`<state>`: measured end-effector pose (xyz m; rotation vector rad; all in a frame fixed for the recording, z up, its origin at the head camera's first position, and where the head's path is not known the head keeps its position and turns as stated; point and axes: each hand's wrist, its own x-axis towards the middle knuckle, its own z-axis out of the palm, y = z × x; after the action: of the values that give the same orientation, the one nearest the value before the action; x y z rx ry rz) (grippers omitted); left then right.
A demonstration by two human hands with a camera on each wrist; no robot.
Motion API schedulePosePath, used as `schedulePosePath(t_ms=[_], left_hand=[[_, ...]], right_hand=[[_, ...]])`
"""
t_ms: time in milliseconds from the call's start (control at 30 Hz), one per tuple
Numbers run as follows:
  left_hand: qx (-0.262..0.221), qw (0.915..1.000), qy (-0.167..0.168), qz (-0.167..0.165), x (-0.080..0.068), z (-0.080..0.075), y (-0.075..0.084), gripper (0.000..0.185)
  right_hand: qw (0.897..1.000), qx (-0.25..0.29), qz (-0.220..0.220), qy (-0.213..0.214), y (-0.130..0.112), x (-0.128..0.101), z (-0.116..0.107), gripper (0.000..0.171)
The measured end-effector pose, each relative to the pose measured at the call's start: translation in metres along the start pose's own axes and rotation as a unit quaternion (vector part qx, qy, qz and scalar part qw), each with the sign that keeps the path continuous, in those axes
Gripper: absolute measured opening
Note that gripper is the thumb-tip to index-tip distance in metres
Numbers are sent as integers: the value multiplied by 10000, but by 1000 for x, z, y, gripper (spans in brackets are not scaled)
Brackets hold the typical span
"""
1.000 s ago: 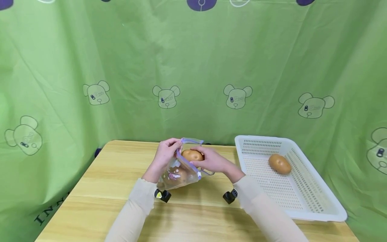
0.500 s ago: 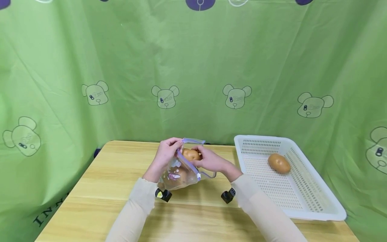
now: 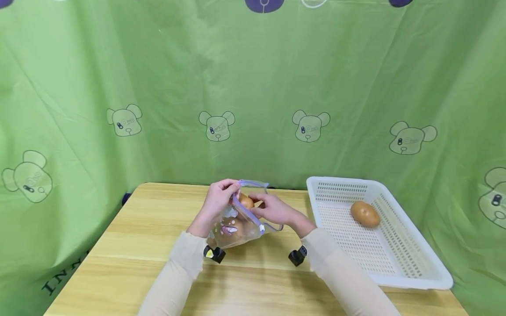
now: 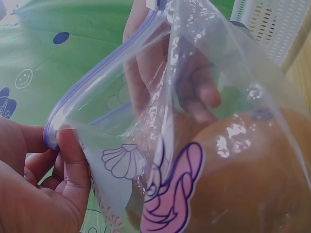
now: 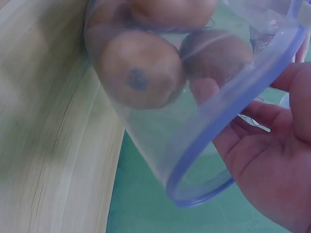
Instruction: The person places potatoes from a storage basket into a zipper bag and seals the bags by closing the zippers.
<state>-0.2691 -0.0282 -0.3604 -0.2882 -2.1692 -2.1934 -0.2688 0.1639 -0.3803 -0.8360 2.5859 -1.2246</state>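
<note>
While the clear zip bag (image 3: 237, 219) sits propped on the wooden table (image 3: 130, 245) just in front of us, its purple zip rim gapes wide and several brown potatoes (image 5: 141, 73) lie inside it. From the right wrist we count three rounded ones pressed together at the bottom of the bag. A pink cartoon print and a shell drawing mark the bag's side, as the left wrist view shows.

Our left hand (image 3: 215, 204) pinches the near rim of the bag between thumb and curled fingers (image 4: 73, 160), holding the mouth up and open. Our right hand (image 3: 272, 208) lies at the far side of the opening, with its fingers lightly bent against the bag; through the plastic, its fingertips (image 4: 206, 94) rest just above the topmost potato (image 3: 246, 201). We cannot tell whether they grip the potato or only touch it.

To the right, well apart from the bag, a white perforated basket (image 3: 411, 263) stands on the table with one more potato (image 3: 365, 213) lying in it. Behind everything hangs a green curtain (image 3: 253, 87) printed with bear heads.
</note>
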Motion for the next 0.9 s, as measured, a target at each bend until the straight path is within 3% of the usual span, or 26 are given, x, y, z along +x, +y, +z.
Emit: schedulePosePath(t_ms=[300, 567, 700, 900], left_hand=[[-56, 10000, 28, -15, -1, 0, 1, 19], [-60, 9999, 94, -107, 0, -2, -2, 18], [-44, 9999, 97, -91, 0, -2, -2, 19], [10, 9999, 115, -123, 0, -2, -3, 19]], right_hand=[[9991, -323, -257, -25, 0, -2, -2, 30], [9985, -41, -346, -425, -2, -23, -29, 28], [9988, -204, -400, -213, -4, -37, -54, 28], [9967, -595, -227, 493, 12, -57, -97, 26]])
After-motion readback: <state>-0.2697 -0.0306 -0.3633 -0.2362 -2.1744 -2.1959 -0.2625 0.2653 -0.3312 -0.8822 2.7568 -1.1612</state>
